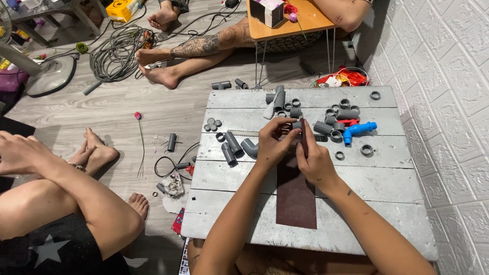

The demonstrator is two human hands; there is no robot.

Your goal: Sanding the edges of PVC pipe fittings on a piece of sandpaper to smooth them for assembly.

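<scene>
While grey fittings (330, 125) crowd the table (356, 183) behind, our left hand (272, 142) pinches a grey pipe piece (296, 125) and our right hand (313, 158) grips a dark sanding strip (295, 196).

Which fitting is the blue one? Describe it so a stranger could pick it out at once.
Start at the low grey plank table beside the white brick-pattern wall. On its far right part, just right of the cluster of grey pipe fittings, lies the blue plastic tap. It is the only bright blue piece; every neighbour is grey, apart from a small red part beside it.
</scene>
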